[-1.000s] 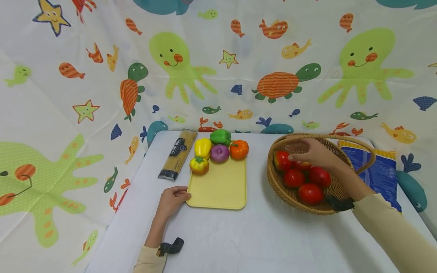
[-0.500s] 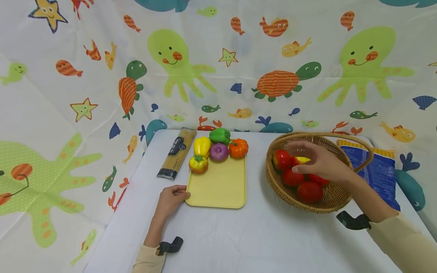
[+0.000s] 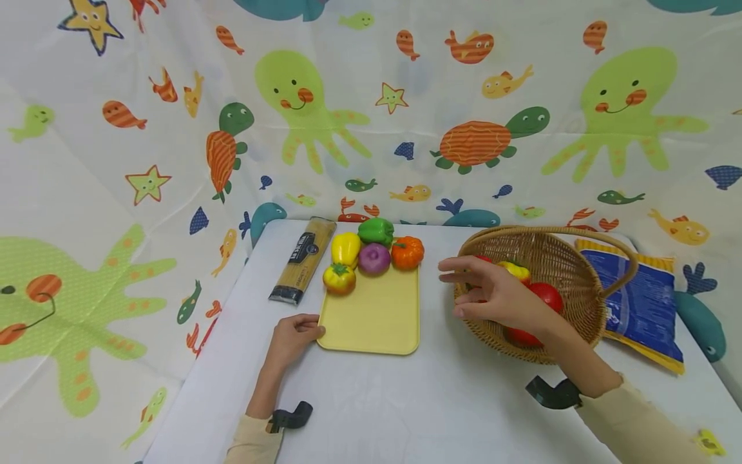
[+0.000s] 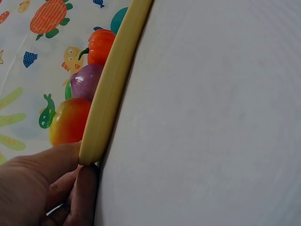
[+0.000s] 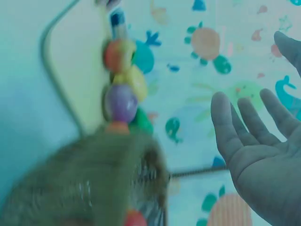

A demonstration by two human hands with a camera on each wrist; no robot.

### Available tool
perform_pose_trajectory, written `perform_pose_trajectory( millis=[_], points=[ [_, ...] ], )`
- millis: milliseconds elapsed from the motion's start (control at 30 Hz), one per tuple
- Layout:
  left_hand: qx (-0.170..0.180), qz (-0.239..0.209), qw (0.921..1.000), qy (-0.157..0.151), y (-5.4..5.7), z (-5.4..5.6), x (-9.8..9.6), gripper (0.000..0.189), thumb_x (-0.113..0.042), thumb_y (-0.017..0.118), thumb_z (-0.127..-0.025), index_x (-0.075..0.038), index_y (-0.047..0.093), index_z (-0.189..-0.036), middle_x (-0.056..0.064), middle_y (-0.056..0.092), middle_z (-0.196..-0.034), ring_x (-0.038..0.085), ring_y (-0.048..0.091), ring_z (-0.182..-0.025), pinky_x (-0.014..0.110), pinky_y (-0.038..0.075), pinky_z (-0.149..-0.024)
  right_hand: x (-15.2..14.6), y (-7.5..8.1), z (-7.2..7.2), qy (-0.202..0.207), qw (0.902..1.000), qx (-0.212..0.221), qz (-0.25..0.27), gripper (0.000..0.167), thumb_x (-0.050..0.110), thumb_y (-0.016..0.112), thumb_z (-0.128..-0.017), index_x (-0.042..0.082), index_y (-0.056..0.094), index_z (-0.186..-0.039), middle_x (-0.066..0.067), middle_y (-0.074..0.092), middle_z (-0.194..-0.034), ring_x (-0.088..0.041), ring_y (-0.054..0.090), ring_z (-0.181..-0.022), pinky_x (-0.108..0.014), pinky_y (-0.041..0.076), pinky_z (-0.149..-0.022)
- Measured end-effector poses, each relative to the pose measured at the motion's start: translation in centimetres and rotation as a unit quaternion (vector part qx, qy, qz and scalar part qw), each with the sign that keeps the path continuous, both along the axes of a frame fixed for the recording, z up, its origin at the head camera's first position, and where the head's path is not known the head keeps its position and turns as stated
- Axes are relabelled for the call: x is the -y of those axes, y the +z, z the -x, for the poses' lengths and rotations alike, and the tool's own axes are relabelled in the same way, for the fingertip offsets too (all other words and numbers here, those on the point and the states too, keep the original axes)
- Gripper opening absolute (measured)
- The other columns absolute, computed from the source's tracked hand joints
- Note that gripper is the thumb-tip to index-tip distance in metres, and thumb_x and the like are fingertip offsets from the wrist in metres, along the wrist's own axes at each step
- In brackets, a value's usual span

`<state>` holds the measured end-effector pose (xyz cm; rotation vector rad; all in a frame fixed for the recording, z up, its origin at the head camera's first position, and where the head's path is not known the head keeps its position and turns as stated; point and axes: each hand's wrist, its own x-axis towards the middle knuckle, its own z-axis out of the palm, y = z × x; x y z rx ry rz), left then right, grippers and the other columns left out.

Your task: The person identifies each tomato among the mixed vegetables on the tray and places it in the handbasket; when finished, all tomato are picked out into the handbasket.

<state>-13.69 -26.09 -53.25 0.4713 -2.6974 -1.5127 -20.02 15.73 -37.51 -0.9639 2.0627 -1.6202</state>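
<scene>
My left hand pinches the near left corner of a yellow tray; in the left wrist view the thumb lies on the rim and fingers under it. On the tray's far part sit a yellow pepper, a green pepper, a purple onion, an orange pumpkin-like vegetable and a yellow-red tomato-like one. Over the left side of a wicker basket hangs my right hand, fingers spread and holding nothing. Red tomatoes and a yellow item show inside, partly hidden by the hand.
A pack of spaghetti lies left of the tray. Beyond the basket's right side lies a blue and yellow bag. The basket's handle arches over its far right. A patterned cloth hangs behind the table.
My right hand has moved left and toward me, from inside the basket to over its left rim. The yellow item in the basket has come into view. My left hand stays on the tray.
</scene>
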Motion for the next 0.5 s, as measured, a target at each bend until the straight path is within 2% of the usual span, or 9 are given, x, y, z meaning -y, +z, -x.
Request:
perform_pose_trajectory(
  millis=[133,233,367,500],
  points=[
    [-0.001,0.0,1.0,-0.004,0.1,0.0,0.1,0.033,-0.02,0.079,-0.083,-0.003,0.073,-0.111,0.002,0.07,-0.088,0.016,0.066,-0.081,0.03,0.053,-0.073,3.1,-0.2,-0.7,-0.013,0.9998,0.015,0.004,0.064,0.017,0.08,-0.084,0.016,0.05,-0.141,0.001,0.05,-0.142,-0.027,0.051,-0.127,-0.042,0.054,-0.088],
    [0.0,0.001,1.0,-0.002,0.1,0.0,0.2,0.033,-0.02,0.079,-0.083,-0.003,0.073,-0.111,0.002,0.07,-0.088,0.015,0.066,-0.08,0.029,0.053,-0.073,5.6,-0.6,-0.9,-0.005,0.9996,0.022,0.017,0.065,0.019,0.081,-0.083,0.019,0.051,-0.14,0.003,0.05,-0.142,-0.023,0.05,-0.128,-0.047,0.052,-0.091],
    [-0.002,-0.004,1.0,0.0,0.1,0.0,0.2,0.033,-0.02,0.079,-0.083,-0.002,0.073,-0.111,0.002,0.07,-0.088,0.016,0.066,-0.08,0.029,0.053,-0.072,8.4,-1.6,-0.2,0.02,0.9988,0.013,0.042,0.065,0.014,0.08,-0.084,0.019,0.05,-0.14,0.003,0.048,-0.143,-0.025,0.048,-0.13,-0.046,0.051,-0.093],
    [-0.002,-0.007,1.0,-0.006,0.0,0.0,0.2,0.033,-0.02,0.08,-0.083,-0.003,0.073,-0.11,0.002,0.07,-0.089,0.017,0.066,-0.08,0.029,0.053,-0.072,11.0,-3.1,0.8,0.002,0.9988,0.016,0.046,0.066,0.015,0.081,-0.083,0.016,0.049,-0.141,0.001,0.049,-0.142,-0.027,0.047,-0.131,-0.041,0.049,-0.095]
  ],
)
